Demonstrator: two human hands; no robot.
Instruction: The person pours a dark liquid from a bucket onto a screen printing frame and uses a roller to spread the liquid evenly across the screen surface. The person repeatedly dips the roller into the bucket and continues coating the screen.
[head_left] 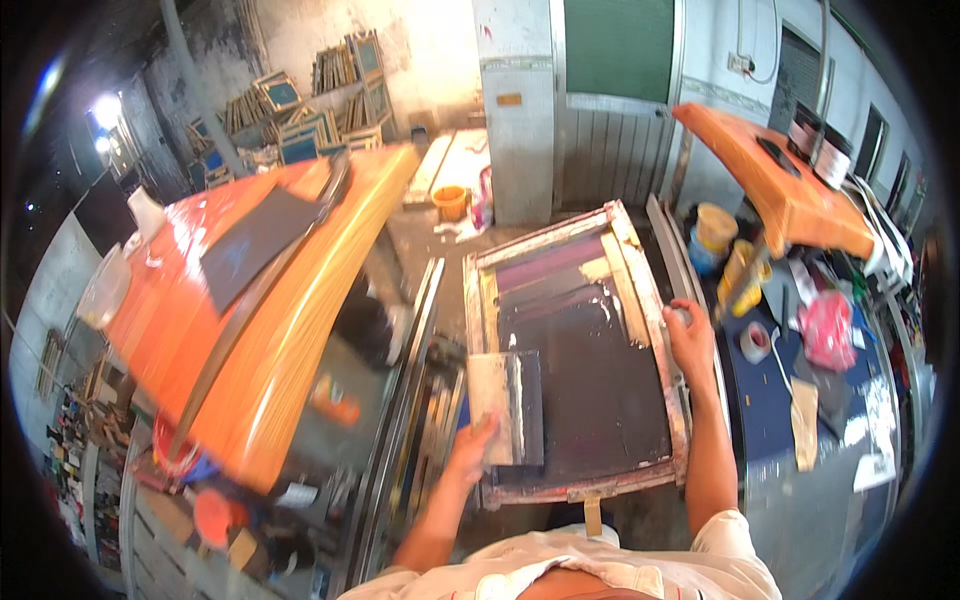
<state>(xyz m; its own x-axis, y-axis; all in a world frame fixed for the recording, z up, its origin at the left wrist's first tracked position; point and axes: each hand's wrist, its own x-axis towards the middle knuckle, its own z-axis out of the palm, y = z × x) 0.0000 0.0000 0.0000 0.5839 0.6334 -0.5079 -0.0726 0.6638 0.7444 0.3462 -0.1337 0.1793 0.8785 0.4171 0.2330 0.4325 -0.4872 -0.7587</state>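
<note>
A screen printing frame [576, 491] slants in front of me, its wooden sides streaked with paint. Dark ink covers most of its mesh [612, 410], with a purple band near the far end and pale patches by the upper right. My left hand [474, 450] grips the wooden handle of a wide squeegee [505, 408], whose dark blade lies over the left part of the mesh. On the frame's right side, my right hand [692, 340] holds the edge with curled fingers; part of its grip is hidden.
At left, an orange-covered table [240, 390] carries a dark sheet [258, 240]. Metal rails [400, 400] run beside the frame. On the right lie a pink plastic bag [828, 330] and a tape roll [755, 342], below another orange-topped table [770, 180]. A yellow bucket [450, 203] stands beyond.
</note>
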